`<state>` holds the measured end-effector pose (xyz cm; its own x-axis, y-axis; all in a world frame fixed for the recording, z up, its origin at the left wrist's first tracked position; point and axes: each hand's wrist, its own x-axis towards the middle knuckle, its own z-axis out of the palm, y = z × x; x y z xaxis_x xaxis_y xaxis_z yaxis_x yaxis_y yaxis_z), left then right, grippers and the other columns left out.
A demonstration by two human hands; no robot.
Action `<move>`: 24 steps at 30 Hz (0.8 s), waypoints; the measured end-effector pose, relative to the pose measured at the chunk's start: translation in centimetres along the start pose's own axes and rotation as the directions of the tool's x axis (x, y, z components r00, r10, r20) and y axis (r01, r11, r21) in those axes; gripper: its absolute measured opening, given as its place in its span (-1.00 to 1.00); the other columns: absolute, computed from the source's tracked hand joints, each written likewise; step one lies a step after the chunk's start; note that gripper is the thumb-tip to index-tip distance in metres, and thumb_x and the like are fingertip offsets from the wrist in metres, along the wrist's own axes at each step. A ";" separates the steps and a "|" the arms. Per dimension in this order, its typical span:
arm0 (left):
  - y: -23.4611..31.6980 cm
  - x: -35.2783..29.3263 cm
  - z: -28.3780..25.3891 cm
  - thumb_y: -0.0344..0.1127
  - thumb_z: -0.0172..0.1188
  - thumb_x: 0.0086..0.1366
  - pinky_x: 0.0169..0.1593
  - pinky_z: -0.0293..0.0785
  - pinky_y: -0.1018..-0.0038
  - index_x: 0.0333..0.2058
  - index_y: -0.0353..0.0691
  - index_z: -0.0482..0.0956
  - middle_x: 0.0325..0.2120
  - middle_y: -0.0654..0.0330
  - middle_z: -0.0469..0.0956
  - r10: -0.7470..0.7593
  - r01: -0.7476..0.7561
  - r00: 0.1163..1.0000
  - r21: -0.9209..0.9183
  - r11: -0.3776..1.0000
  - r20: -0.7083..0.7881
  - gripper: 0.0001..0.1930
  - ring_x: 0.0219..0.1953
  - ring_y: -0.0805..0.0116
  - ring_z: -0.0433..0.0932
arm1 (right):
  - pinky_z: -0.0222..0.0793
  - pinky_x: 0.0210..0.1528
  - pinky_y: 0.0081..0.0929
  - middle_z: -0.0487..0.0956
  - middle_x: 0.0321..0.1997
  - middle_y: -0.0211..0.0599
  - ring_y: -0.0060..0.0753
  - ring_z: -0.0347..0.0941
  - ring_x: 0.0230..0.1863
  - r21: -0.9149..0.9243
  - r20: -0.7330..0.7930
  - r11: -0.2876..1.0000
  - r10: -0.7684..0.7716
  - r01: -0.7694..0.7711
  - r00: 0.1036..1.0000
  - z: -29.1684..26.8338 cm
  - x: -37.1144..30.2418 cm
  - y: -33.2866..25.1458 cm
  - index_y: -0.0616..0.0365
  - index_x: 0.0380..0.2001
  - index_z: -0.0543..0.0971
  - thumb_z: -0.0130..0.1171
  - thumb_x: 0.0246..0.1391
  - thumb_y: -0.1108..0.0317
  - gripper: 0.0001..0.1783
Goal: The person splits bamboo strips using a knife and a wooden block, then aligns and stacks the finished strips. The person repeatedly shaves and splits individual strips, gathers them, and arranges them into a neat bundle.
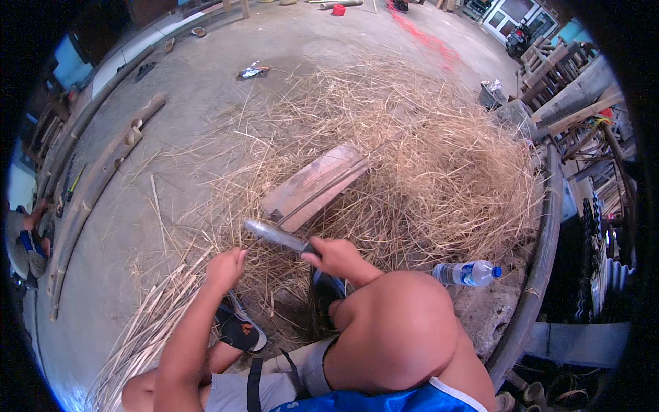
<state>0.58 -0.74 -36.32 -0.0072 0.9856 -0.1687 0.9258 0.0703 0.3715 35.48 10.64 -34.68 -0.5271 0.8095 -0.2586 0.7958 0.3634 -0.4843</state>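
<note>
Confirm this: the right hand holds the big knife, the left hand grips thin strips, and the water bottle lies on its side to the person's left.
One error: the water bottle lies to the person's right, as the head view shows. The right hand does hold the knife, and the left hand grips the strips.

floor (185,89): bare concrete, carrying everything | straw pile (425,158) spreading over ctr & right | wood plank (314,187) lying on straw | bamboo poles (96,185) lying along left | plastic water bottle (468,272) lying on its side at right
</note>
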 end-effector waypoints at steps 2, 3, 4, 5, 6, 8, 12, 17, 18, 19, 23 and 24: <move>-0.7 -1.2 -1.2 0.02 -0.05 0.54 -0.16 0.52 -0.04 -0.22 -0.21 0.60 -0.32 -0.12 0.66 -0.036 0.035 0.999 -0.015 0.999 -0.011 -0.59 -0.26 -0.23 0.63 | 0.55 -0.05 0.11 0.69 -0.22 0.17 0.28 0.65 -0.14 0.097 -0.201 0.988 0.141 -0.124 0.969 -0.9 0.7 3.8 0.09 -0.04 0.63 0.08 0.27 -0.29 -0.36; -1.3 -2.3 -2.0 0.02 -0.06 0.54 -0.16 0.51 -0.07 -0.23 -0.21 0.60 -0.32 -0.13 0.66 -0.078 0.078 0.997 -0.026 0.997 0.005 -0.58 -0.26 -0.24 0.63 | 0.56 -0.05 0.10 0.71 -0.22 0.13 0.25 0.66 -0.15 0.170 -0.221 0.947 0.307 -0.274 0.926 -2.7 1.7 6.9 0.07 -0.06 0.64 0.08 0.26 -0.32 -0.36; -1.9 -2.9 -2.7 0.03 -0.06 0.54 -0.18 0.50 -0.08 -0.25 -0.24 0.59 -0.37 -0.19 0.63 -0.104 0.105 0.993 -0.012 0.994 0.060 -0.56 -0.29 -0.29 0.60 | 0.55 -0.05 0.12 0.71 -0.22 0.11 0.23 0.67 -0.15 0.117 -0.295 0.913 0.408 -0.391 0.864 -4.2 2.4 9.5 0.10 -0.07 0.64 0.08 0.25 -0.34 -0.33; -2.1 -3.1 -3.0 0.03 -0.06 0.54 -0.18 0.50 -0.08 -0.27 -0.25 0.59 -0.38 -0.20 0.62 -0.083 0.089 0.992 -0.061 0.994 0.100 -0.55 -0.29 -0.30 0.60 | 0.56 -0.06 0.02 0.72 -0.21 0.08 0.18 0.67 -0.11 0.009 -0.334 0.837 0.518 -0.547 0.787 -5.1 3.1 11.1 0.03 -0.01 0.65 0.07 0.30 -0.27 -0.40; -2.2 -3.0 -3.2 0.03 -0.06 0.54 -0.18 0.49 -0.08 -0.28 -0.26 0.59 -0.39 -0.21 0.61 -0.083 0.095 0.989 -0.089 0.992 0.126 -0.54 -0.29 -0.31 0.59 | 0.56 -0.06 0.09 0.71 -0.23 0.13 0.23 0.66 -0.14 0.029 -0.334 0.856 0.495 -0.516 0.802 -5.0 3.4 11.4 0.10 -0.04 0.64 0.07 0.28 -0.30 -0.36; -1.6 -2.4 -2.7 0.02 -0.05 0.54 -0.19 0.47 -0.08 -0.33 -0.31 0.58 -0.40 -0.25 0.60 -0.118 0.145 0.976 -0.142 0.979 0.182 -0.52 -0.29 -0.33 0.58 | 0.55 -0.07 0.15 0.70 -0.25 0.19 0.29 0.66 -0.18 0.081 -0.334 0.903 0.424 -0.423 0.842 -4.2 3.5 10.1 0.16 -0.07 0.63 0.05 0.28 -0.32 -0.32; 0.1 -1.0 -1.2 0.01 -0.06 0.55 -0.19 0.47 -0.09 -0.33 -0.31 0.59 -0.40 -0.25 0.60 -0.102 0.126 0.985 -0.177 0.976 0.137 -0.52 -0.27 -0.32 0.59 | 0.54 -0.07 0.15 0.69 -0.26 0.14 0.30 0.65 -0.19 0.053 -0.015 0.997 -0.047 0.048 0.999 1.3 0.4 1.0 0.07 -0.02 0.61 0.09 0.28 -0.27 -0.40; -2.1 -4.4 -2.4 0.01 -0.07 0.56 -0.23 0.46 -0.04 -0.35 -0.34 0.57 -0.45 -0.24 0.57 -0.076 0.096 0.993 -0.234 0.967 0.092 -0.50 -0.32 -0.30 0.58 | 0.57 -0.11 0.10 0.71 -0.24 0.09 0.25 0.66 -0.17 0.030 -0.273 0.938 0.339 -0.344 0.900 -5.5 1.3 4.9 0.04 -0.02 0.63 0.07 0.26 -0.33 -0.35; -2.6 -4.7 -2.5 0.01 -0.06 0.56 -0.25 0.45 -0.01 -0.37 -0.34 0.55 -0.47 -0.23 0.56 -0.089 0.118 0.989 -0.257 0.959 0.122 -0.50 -0.37 -0.26 0.56 | 0.57 -0.09 0.11 0.71 -0.23 0.10 0.25 0.66 -0.15 0.051 -0.366 0.875 0.464 -0.481 0.806 -6.1 1.7 5.4 0.05 -0.02 0.63 0.05 0.27 -0.34 -0.34; -3.1 -4.9 -2.5 0.01 -0.06 0.56 -0.27 0.44 0.01 -0.38 -0.35 0.54 -0.50 -0.22 0.54 -0.131 0.172 0.977 -0.251 0.953 0.170 -0.49 -0.41 -0.23 0.53 | 0.56 -0.09 0.13 0.71 -0.24 0.14 0.27 0.66 -0.15 -0.030 -0.367 0.845 0.487 -0.534 0.792 -6.5 1.9 6.0 0.08 -0.04 0.63 0.04 0.28 -0.34 -0.33; -3.8 -4.0 -2.4 0.01 -0.05 0.57 -0.33 0.38 0.10 -0.41 -0.36 0.48 -0.58 -0.16 0.46 -0.002 0.041 0.994 -0.358 0.933 0.108 -0.49 -0.53 -0.08 0.41 | 0.56 -0.12 0.04 0.70 -0.22 0.11 0.24 0.65 -0.18 0.079 -0.167 0.963 0.267 -0.257 0.949 -2.6 1.1 2.9 0.09 -0.07 0.62 0.11 0.30 -0.23 -0.43; -3.8 -4.0 -2.5 0.01 -0.06 0.58 -0.33 0.37 0.14 -0.41 -0.36 0.46 -0.64 -0.05 0.40 -0.013 0.074 0.987 -0.380 0.922 0.160 -0.49 -0.55 0.07 0.36 | 0.56 -0.12 0.04 0.69 -0.24 0.11 0.22 0.65 -0.18 0.033 -0.114 0.993 0.113 -0.110 0.987 -1.7 0.6 2.2 0.08 -0.09 0.62 0.13 0.29 -0.21 -0.46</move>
<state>-3.90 -4.57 -34.80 0.0417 0.9473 -0.3177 0.7097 0.1958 0.6768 37.43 12.66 -34.45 -0.3968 0.8924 -0.2149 0.8386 0.2573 -0.4801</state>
